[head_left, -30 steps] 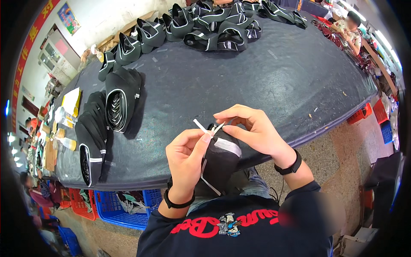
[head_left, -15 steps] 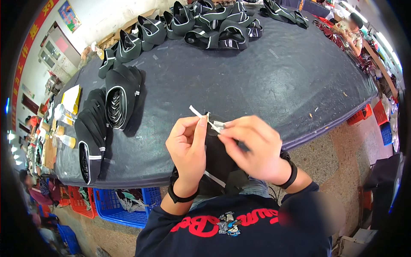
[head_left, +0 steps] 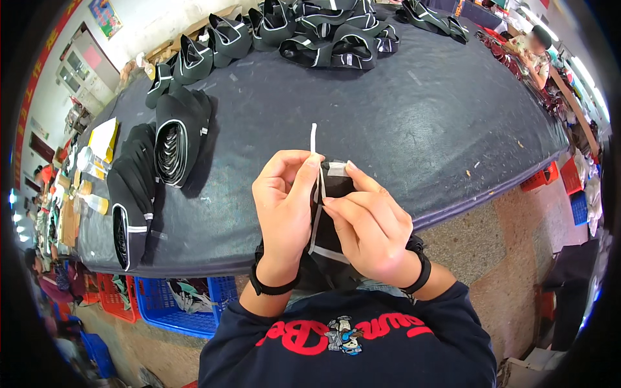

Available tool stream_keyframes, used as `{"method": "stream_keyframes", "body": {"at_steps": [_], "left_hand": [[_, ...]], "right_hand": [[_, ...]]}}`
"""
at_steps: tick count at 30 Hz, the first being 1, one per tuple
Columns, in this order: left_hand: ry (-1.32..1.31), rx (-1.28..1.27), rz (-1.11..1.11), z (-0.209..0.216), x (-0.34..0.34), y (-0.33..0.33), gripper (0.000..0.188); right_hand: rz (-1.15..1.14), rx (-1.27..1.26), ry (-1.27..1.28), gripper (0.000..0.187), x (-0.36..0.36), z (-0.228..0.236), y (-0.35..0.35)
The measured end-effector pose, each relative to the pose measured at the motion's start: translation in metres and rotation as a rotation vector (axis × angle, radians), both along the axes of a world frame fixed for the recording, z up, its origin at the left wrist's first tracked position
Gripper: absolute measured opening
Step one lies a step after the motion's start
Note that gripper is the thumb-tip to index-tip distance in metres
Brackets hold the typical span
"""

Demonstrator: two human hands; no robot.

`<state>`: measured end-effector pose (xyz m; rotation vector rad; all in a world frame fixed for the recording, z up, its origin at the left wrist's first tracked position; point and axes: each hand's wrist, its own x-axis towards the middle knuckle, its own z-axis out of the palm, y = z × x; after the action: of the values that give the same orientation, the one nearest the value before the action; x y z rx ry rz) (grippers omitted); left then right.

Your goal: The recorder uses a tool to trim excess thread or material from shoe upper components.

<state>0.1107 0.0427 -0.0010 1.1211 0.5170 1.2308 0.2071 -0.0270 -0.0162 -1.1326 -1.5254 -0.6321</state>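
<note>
My left hand (head_left: 283, 200) pinches a narrow white fabric tape (head_left: 314, 137) between thumb and forefinger. Its free end sticks up past the fingertips. The tape runs down along the edge of a black cap-like fabric piece (head_left: 331, 238), which hangs between my hands in front of my body. My right hand (head_left: 375, 233) is closed too, thumb and fingertips on the tape a little below the left fingertips. Beside its raised forefinger a small whitish label (head_left: 337, 169) shows at the top of the black piece. My hands cover much of that piece.
Two nested stacks of black caps with white trim, a longer one (head_left: 132, 184) and another (head_left: 184, 132), lie on the dark-covered table (head_left: 414, 129) at left. More caps (head_left: 323, 48) stand along the far side. A blue crate (head_left: 162, 317) sits below the table's edge. Another person sits far right.
The tape's free end has swung from leaning left to upright. My right hand has moved slightly down and now grips the tape lower, and the label shows more fully.
</note>
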Motion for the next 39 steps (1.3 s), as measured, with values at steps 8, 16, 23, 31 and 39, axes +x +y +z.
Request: {"method": "stream_keyframes", "body": {"at_steps": [8,16,23,31,39], "left_hand": [[-0.074,-0.066,0.010,-0.006,0.003,-0.003,0.006],[-0.005,-0.097,0.002,-0.007,0.001,-0.003,0.008],[-0.051,-0.164,-0.051,-0.007,0.001,0.002,0.009],[-0.010,-0.173,-0.056,-0.010,-0.003,0.001,0.009],[0.181,0.093,-0.092,-0.011,-0.013,-0.021,0.003]], "right_hand": [[0.014,-0.071,0.018,0.016,0.000,-0.002,-0.001],[0.003,-0.124,-0.193,0.020,0.013,-0.004,0.003],[0.103,-0.178,-0.313,0.020,0.029,-0.006,0.003],[0.364,-0.303,-0.161,0.015,0.046,0.010,-0.004],[0.717,-0.652,0.753,0.013,0.044,0.016,0.009]]}}
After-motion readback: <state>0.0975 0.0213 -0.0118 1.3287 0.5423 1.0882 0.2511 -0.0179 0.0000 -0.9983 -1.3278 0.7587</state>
